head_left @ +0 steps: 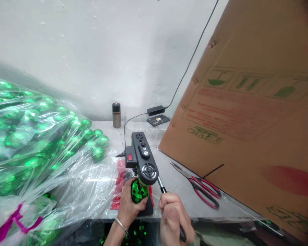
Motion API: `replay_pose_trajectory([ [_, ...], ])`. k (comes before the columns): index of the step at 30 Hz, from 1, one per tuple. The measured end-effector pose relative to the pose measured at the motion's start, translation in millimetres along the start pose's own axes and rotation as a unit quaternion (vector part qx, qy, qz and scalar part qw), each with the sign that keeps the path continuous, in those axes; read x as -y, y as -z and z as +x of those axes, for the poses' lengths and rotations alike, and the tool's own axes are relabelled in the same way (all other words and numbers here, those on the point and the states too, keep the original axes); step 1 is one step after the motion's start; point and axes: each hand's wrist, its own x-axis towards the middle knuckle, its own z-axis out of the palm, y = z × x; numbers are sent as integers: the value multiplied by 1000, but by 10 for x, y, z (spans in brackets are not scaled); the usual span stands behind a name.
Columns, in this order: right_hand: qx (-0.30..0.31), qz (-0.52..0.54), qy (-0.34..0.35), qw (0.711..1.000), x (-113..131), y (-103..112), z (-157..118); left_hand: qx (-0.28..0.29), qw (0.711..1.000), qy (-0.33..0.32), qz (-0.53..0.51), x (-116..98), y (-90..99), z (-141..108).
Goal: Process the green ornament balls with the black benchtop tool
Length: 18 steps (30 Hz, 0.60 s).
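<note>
Left fingers [127,188] around green ball [139,193], under machine [145,161]

I can't read a single word from here, but I can see signs on the big cardboard box [246,150]. There's a green umbrella [217,81] with its hook at the top, so it's upside down. Next to it, two green arrows [246,83] point down. A third green sign [284,91] is just a blurry lump. Below them are rows of red writing [228,109], too fuzzy to read. Under those sit some fat green letters [205,134], smudgy too. More green letters [292,218] are down in the corner, near a big red oval [295,180]. Any marks on the black machine's [145,159] red switch [129,157] are too tiny.
</note>
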Motion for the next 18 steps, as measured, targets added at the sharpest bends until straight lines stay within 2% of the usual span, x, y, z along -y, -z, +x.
replay_pose_trajectory([
  [7,-11,8,-6,1000,-29,-11,-45,0,1000,7,-1,0,-12,6],
  [13,-12,-3,0,1000,45,-40,42,-2,1000,3,0,-2,-33,5],
  [18,-63,-9,-28,998,52,-113,-8,3,1000,-6,8,47,-95,1],
])
